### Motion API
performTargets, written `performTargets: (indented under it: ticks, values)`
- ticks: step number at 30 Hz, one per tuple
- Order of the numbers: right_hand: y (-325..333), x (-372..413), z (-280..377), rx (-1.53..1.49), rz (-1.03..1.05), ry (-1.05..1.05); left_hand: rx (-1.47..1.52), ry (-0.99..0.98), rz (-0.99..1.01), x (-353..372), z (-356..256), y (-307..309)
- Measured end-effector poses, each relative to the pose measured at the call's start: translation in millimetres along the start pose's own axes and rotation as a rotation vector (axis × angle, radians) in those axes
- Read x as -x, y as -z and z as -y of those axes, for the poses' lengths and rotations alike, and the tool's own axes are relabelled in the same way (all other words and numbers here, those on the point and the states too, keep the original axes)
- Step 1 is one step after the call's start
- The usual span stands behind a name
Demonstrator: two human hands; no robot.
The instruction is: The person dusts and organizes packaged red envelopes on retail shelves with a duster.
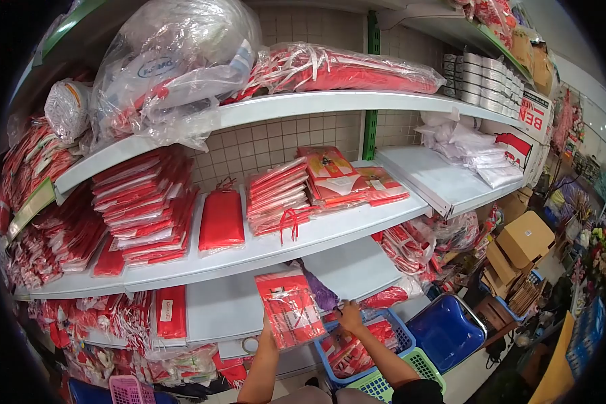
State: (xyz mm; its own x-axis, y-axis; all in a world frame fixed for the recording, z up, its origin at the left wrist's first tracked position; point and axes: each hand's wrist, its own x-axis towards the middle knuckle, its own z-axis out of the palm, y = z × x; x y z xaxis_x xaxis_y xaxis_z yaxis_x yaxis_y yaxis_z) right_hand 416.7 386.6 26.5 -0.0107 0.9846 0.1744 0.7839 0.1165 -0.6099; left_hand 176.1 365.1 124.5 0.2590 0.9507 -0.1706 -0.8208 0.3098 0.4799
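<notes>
My left hand [268,337] is closed on the lower left edge of a red packet [291,306] in clear plastic, with dark print on its front. It is held up in front of the lower shelf. Just right of it, my right hand [349,318] is closed around the dark end of a purple, cloth-like thing [322,291], whose exact kind I cannot make out. That purple thing slants up to the left, partly behind the packet. Below my right hand, a blue plastic basket [405,331] holds several red plastic-wrapped packets [363,350].
Stacks of red packets [141,209] and one flat red packet [222,219] lie on the middle shelf [182,269]. Large plastic bags [175,60] sit above. A green basket [424,369], a blue chair [446,331] and cardboard boxes [525,236] stand to the right.
</notes>
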Motion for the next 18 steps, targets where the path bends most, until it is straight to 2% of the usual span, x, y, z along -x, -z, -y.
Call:
performTargets:
  ticks: [2,5,8,11,12,14,16,18]
  values:
    - [38,10,37,-0.121,-0.235,0.074,-0.015,0.016,0.003,-4,4,-8]
    - [89,31,88,-0.378,-0.21,0.229,-0.025,0.042,0.013,-8,18,-24]
    - [121,65,126,-0.73,0.082,0.319,-0.048,0.016,0.08,9,30,-67]
    - [148,100,166,-0.689,0.13,0.4,-0.02,0.011,0.246,15,41,-78]
    - [151,106,167,-0.775,0.143,0.379,-0.004,0.017,0.314,18,45,-78]
    - [157,118,167,-0.949,0.166,0.334,-0.383,-0.208,0.099,30,48,-107]
    - [163,120,151,-0.85,0.018,0.327,-0.472,-0.389,0.107,62,42,-145]
    - [171,122,129,-0.688,-0.176,0.373,-0.39,-0.307,0.135,80,35,-145]
